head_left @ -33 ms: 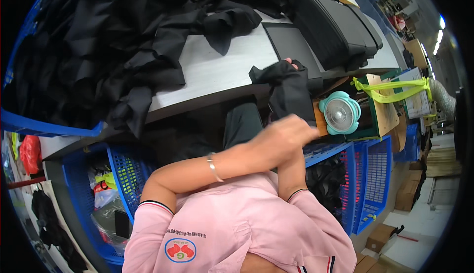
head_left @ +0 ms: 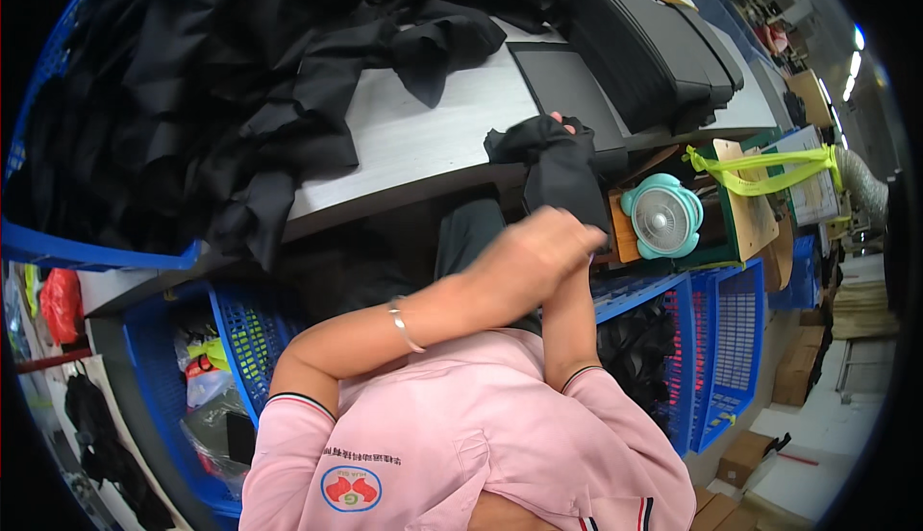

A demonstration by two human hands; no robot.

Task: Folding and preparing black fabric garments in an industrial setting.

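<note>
A black fabric piece [head_left: 562, 171] hangs off the table's near edge, covering most of my right hand [head_left: 569, 128]. Only its fingertips show at the cloth's far end, curled against it. My left hand [head_left: 543, 252], with a bracelet on the wrist, crosses over my right forearm. Its fingers are bent around the lower end of the same cloth, slightly smeared by motion. Beyond the cloth, a flat black panel [head_left: 562, 74] lies on the pale table [head_left: 423, 137].
Black fabric [head_left: 192, 98] heaps at the left by a blue basket rim [head_left: 96, 247]. Stacked black pieces [head_left: 639, 46] stand at the far right. A teal fan [head_left: 663, 216] sits near my right hand. Blue crates [head_left: 726, 353] flank me; the left crate [head_left: 163, 368] holds bags.
My left hand has shifted slightly left and up, along with its bracelet. The black cloth around my right hand has barely moved.
</note>
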